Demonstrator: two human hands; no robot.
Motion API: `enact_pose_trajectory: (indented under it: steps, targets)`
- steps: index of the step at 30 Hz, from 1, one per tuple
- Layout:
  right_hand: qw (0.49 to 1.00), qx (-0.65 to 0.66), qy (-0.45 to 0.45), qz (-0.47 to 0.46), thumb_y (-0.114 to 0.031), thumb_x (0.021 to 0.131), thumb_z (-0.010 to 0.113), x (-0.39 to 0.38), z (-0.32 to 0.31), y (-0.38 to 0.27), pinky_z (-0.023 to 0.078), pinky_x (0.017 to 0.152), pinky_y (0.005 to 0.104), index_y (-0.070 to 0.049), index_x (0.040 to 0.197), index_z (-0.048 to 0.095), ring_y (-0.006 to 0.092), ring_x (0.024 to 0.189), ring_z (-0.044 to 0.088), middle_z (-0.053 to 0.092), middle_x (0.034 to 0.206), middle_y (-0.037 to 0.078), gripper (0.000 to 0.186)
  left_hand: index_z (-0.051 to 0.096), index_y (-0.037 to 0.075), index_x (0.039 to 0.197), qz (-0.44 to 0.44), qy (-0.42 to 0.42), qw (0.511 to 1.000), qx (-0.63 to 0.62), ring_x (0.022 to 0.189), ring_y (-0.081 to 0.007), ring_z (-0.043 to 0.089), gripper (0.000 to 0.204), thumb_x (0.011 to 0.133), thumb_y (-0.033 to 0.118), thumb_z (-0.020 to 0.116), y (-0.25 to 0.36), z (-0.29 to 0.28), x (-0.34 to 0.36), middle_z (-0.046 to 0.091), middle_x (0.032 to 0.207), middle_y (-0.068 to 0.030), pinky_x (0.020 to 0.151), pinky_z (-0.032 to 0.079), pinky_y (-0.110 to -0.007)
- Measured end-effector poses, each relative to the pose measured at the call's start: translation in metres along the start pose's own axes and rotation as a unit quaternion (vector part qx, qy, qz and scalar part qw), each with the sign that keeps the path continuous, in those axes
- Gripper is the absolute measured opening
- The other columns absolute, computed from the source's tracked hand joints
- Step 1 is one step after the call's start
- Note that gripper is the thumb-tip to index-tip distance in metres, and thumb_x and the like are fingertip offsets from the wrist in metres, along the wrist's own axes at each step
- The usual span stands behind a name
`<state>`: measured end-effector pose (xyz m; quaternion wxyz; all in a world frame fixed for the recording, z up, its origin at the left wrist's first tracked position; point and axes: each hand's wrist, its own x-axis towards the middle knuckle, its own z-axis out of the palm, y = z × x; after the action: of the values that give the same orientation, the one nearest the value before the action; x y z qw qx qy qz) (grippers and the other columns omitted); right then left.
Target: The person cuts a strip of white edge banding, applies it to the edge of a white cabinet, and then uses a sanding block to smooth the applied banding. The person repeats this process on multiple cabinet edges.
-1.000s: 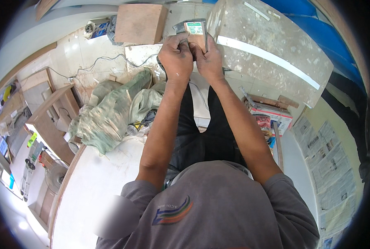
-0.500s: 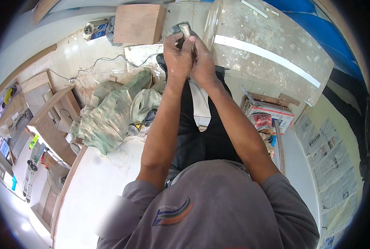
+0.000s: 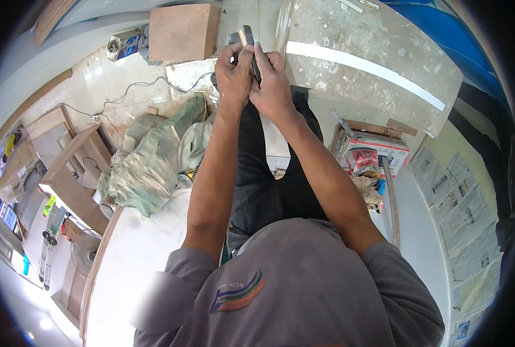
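Observation:
Out in front of me, near the top of the view, both hands are together on a small folded dark sheet (image 3: pixel 248 33) with a tan face, possibly sandpaper. My left hand (image 3: pixel 233 72) pinches it between thumb and fingers. Part of the dark piece runs down between the two palms. My right hand (image 3: pixel 272 81) grips its lower right side, with the thumb pointing up along it. The fingers hide much of the piece, so its full shape cannot be told.
A paint-spotted board (image 3: pixel 361 63) with a white strip lies close on the right. At upper left stands a brown wooden box (image 3: pixel 182 33). A cable (image 3: pixel 131 85) crosses the floor. Crumpled greenish sheeting (image 3: pixel 150 156) is by my left forearm; a carton (image 3: pixel 379 151) is at right.
Both hands have shifted slightly left, and the right hand has moved off the top of the folded sheet to its lower side. The sheet now stands more upright.

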<state>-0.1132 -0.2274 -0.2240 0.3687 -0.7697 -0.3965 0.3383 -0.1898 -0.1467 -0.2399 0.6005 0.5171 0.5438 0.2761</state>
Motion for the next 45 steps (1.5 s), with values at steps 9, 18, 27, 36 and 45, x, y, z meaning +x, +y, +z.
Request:
enact_pose_trajectory:
  steps: [9, 18, 27, 36, 45]
  targets:
    - [0.995, 0.053, -0.021, -0.084, -0.005, 0.086, 0.074, -0.031, -0.034, -0.007, 0.047, 0.111, 0.0452, 0.000, 0.149, 0.054, 0.0385, 0.136, 0.054, 0.048, 0.154, 0.019, 0.066, 0.073, -0.005, 0.112, -0.166, -0.057, 0.942, -0.287, 0.081, -0.0148, 0.070, 0.034, 0.107, 0.028, 0.066, -0.003, -0.011, -0.009, 0.076, 0.096, -0.0104, 0.074, 0.059, -0.030]
    - [0.958, -0.140, 0.166, -0.187, -0.016, 0.084, 0.082, 0.033, -0.081, 0.065, 0.045, 0.099, 0.0435, -0.012, 0.111, 0.079, 0.0271, 0.114, 0.063, 0.069, 0.123, 0.001, 0.028, 0.075, -0.005, 0.120, 0.021, -0.079, 0.995, -0.050, 0.096, -0.0181, 0.069, 0.033, 0.102, 0.023, 0.073, -0.016, 0.008, 0.000, 0.075, 0.110, -0.0129, 0.088, 0.053, -0.029]
    - [0.961, -0.081, 0.169, -0.202, -0.014, 0.081, 0.084, 0.040, -0.069, 0.093, 0.043, 0.094, 0.0405, -0.015, 0.103, 0.081, 0.0240, 0.103, 0.063, 0.069, 0.110, -0.002, 0.021, 0.076, -0.005, 0.118, 0.138, -0.065, 0.988, 0.036, 0.097, -0.0223, 0.069, 0.027, 0.100, 0.016, 0.074, -0.015, 0.046, -0.011, 0.072, 0.105, -0.0160, 0.087, 0.053, -0.030]
    - [0.959, -0.071, 0.170, -0.217, -0.009, 0.079, 0.084, 0.041, -0.069, 0.089, 0.044, 0.092, 0.0406, -0.014, 0.101, 0.080, 0.0252, 0.102, 0.063, 0.068, 0.104, 0.000, 0.023, 0.076, -0.006, 0.120, 0.120, -0.067, 0.989, 0.057, 0.095, -0.0194, 0.065, 0.031, 0.099, 0.016, 0.075, -0.022, 0.039, -0.011, 0.069, 0.100, -0.0141, 0.087, 0.050, -0.030]
    - [0.953, -0.121, 0.156, -0.232, -0.001, 0.076, 0.077, 0.042, -0.069, 0.089, 0.040, 0.093, 0.0414, -0.017, 0.091, 0.078, 0.0234, 0.101, 0.059, 0.065, 0.099, -0.003, 0.022, 0.078, -0.005, 0.113, 0.105, -0.035, 0.982, 0.151, 0.086, -0.0228, 0.063, 0.029, 0.097, 0.019, 0.076, -0.005, 0.049, -0.002, 0.069, 0.093, -0.0176, 0.081, 0.051, -0.033]
